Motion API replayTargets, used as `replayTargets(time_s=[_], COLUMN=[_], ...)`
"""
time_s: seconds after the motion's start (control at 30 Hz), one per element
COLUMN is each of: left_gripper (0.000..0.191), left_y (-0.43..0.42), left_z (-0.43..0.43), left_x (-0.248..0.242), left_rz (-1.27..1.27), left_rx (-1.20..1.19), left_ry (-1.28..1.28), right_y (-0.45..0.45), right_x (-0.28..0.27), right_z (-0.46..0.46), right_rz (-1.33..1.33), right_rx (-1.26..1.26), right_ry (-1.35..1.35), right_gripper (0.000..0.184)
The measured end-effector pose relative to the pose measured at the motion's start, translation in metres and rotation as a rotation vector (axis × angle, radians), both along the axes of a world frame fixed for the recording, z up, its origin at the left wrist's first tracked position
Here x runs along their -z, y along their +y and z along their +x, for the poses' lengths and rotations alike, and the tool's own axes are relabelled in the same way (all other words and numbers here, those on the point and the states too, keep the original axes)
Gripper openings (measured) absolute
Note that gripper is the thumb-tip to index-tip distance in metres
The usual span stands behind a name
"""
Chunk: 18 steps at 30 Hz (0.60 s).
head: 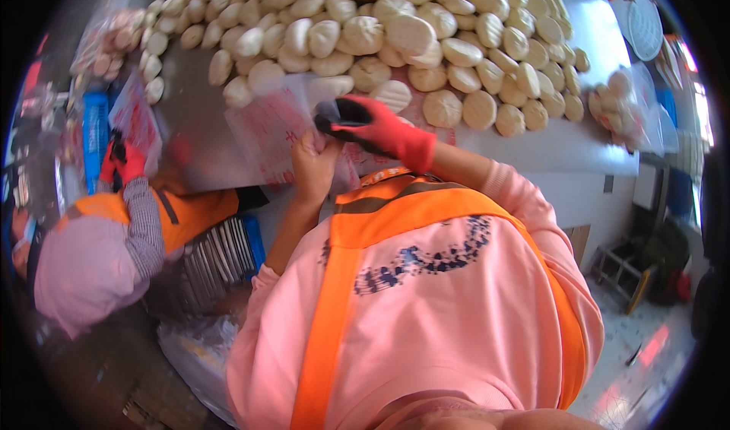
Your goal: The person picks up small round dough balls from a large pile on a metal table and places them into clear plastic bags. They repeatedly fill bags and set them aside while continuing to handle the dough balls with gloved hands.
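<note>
My bare left hand [315,159] grips the edge of a thin plastic bag [268,130] with red print, at the near edge of the metal table [199,156]. My right hand [370,125], in a red glove with a black palm, is right beside it, its fingers at the bag's mouth; whether they grip the film cannot be made out. Just beyond my hands lies a large heap of pale round buns [365,33], some pleated and some with ridged faces. Part of the heap lies on red-printed plastic.
A filled clear bag of buns [619,108] sits at the table's right end. At left a co-worker [108,242] in red gloves handles another printed bag [137,110] near a blue crate [96,139]. Stacked trays [219,259] stand below the table; a metal frame [621,276] stands at right.
</note>
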<state>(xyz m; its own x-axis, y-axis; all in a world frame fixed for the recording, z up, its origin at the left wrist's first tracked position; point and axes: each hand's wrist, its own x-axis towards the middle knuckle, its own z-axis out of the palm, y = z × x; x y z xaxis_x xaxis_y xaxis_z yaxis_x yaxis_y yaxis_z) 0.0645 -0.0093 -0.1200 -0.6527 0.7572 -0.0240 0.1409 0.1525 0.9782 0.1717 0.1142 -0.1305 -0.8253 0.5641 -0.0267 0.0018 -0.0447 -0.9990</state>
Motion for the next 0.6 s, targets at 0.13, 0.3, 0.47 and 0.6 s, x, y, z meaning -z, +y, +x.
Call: replayTargets(time_s=[0.13,0.3,0.47,0.6], left_gripper=[0.011,0.024,0.036,0.046], left_y=[-0.033,-0.054,-0.064,-0.047], left_z=[-0.014,-0.062,-0.093,-0.081], left_x=[-0.011,-0.044,-0.064,-0.057], left_rz=[-0.07,0.297,0.532,0.473], left_rx=[0.068,-0.231,-0.185,-0.173], left_ry=[-0.367,-0.699,-0.74,-0.77], right_y=[-0.001,0.023,0.032,0.028], right_x=[0.022,-0.009,0.008,0.013], right_z=[-0.003,0.07,0.16,0.149], right_rz=[-0.537,0.125,0.288,0.745], right_rx=[0.235,0.008,0.573,0.336], right_ry=[0.171,0.022,-0.27,-0.797], right_gripper=[0.021,0.036,0.048,0.071])
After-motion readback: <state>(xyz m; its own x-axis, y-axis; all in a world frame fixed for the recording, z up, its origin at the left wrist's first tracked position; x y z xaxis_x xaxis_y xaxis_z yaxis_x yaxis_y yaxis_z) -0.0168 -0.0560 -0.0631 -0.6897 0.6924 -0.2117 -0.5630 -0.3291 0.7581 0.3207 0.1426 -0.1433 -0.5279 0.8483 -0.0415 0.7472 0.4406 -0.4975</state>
